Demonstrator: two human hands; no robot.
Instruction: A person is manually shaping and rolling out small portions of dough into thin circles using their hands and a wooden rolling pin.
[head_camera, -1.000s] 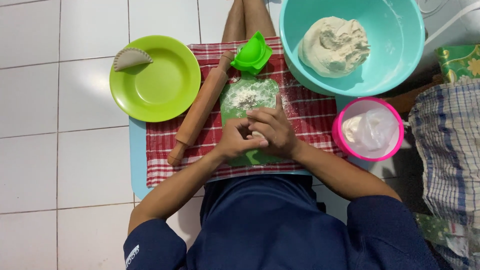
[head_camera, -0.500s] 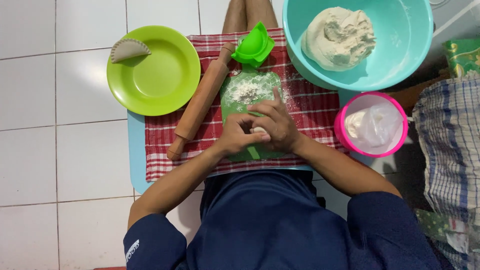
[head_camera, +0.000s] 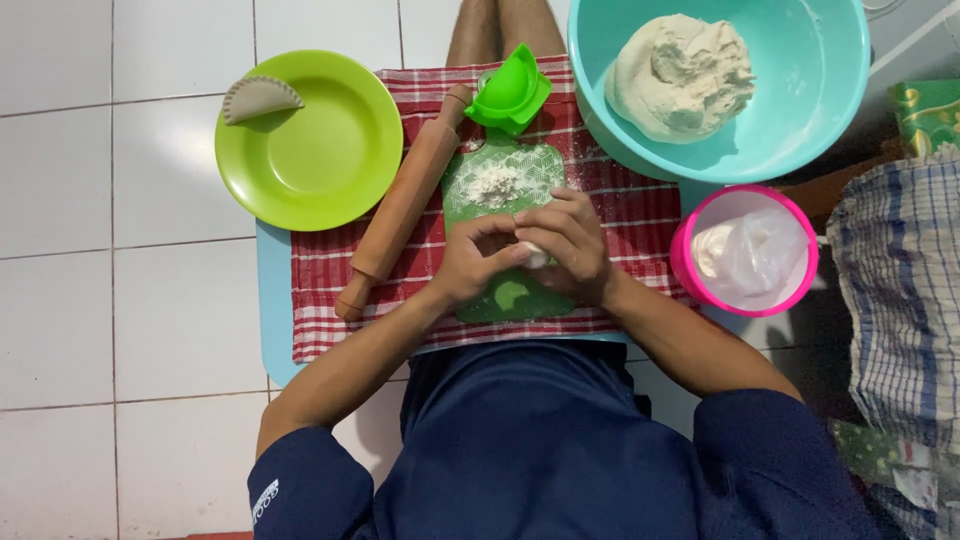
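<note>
Head view looks straight down on a green cutting board (head_camera: 505, 185) lying on a red checked cloth (head_camera: 330, 290). Both hands meet over the near half of that board: the left hand (head_camera: 478, 262) and the right hand (head_camera: 567, 248) are cupped together around a small piece of dough (head_camera: 537, 256), of which only a pale edge shows between the fingers. By the look of it the dough is being rolled or pressed into a ball. Judging from that, the next move calls for setting it down on the floured patch (head_camera: 495, 183) at the far half of the board.

A wooden rolling pin (head_camera: 403, 202) lies slanted just left of the board. A green dumpling press (head_camera: 510, 92) rests at the board's far end. Left of the board, past the pin, a lime green plate (head_camera: 310, 140) carries one folded dumpling (head_camera: 258, 98) at its far rim. Right of the board and beyond it, a turquoise bowl (head_camera: 820, 120) holds a large mound of dough (head_camera: 682, 75). Right of the board, a pink round tub (head_camera: 745, 250) contains a clear plastic bag. A green patterned packet (head_camera: 928, 115) sits well to the right of the board; its print is too small to make out.
</note>
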